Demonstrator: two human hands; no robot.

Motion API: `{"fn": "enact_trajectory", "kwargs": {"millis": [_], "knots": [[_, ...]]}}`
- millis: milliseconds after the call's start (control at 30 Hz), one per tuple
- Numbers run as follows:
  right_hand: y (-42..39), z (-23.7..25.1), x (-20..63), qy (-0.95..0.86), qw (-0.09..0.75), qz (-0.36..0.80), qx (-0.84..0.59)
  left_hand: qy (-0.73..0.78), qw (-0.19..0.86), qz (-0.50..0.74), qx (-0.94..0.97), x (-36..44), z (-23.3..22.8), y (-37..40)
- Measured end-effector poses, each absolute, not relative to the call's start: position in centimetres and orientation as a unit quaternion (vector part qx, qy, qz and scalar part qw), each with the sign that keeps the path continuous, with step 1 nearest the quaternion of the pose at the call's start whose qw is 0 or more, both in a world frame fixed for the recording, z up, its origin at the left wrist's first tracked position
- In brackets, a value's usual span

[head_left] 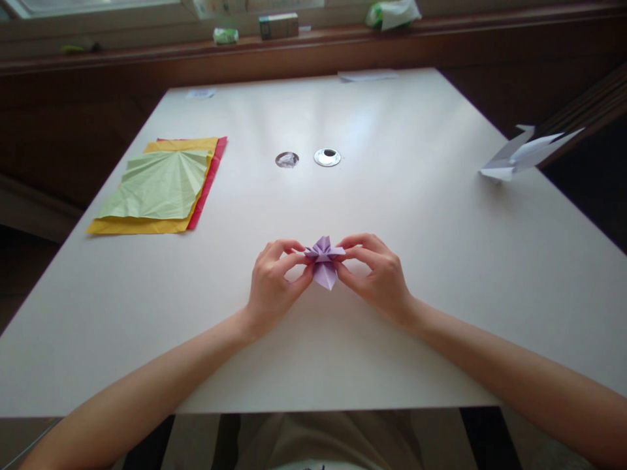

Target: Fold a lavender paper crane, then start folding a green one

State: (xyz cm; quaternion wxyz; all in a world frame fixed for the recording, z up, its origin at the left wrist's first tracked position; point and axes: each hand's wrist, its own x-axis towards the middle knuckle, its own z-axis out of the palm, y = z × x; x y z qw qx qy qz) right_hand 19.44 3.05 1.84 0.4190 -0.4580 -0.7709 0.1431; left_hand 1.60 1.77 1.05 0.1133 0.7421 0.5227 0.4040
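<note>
Two hands meet over the near middle of the white table (416, 215), pinching one small purple origami piece (324, 260) between them. The left hand (272, 282) grips the piece's left flap with thumb and fingertips curled in; the right hand (377, 273) does the same on the right flap, so the folded paper is held just above the tabletop — its pointed lower tip hangs down between the two thumbs.

Everything else sits farther off from the purple piece. Up and to its left lies a stack of creased paper sheets (159, 189) — pale green on top, yellow beneath, red showing along the right edge. Straight beyond the piece, two round silver discs (327, 157) lie side by side. Well off to its right, at the table's edge, rests a white folded paper shape (526, 154). Beyond the far edge, a windowsill carries a small box (278, 26).
</note>
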Motion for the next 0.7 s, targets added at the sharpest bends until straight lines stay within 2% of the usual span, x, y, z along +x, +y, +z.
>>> {"fn": "enact_trajectory", "kwargs": {"millis": [467, 700], "knots": [[3.07, 1.61, 19.46, -0.756, 0.431, 0.165, -0.463, 0.516, 0.173, 0.416, 0.729, 1.69, 1.37, 1.79], [3.08, 1.92, 19.48, -0.759, 0.41, 0.195, -0.467, 0.52, 0.198, 0.404, 0.726, 1.65, 1.76, 1.83]]}}
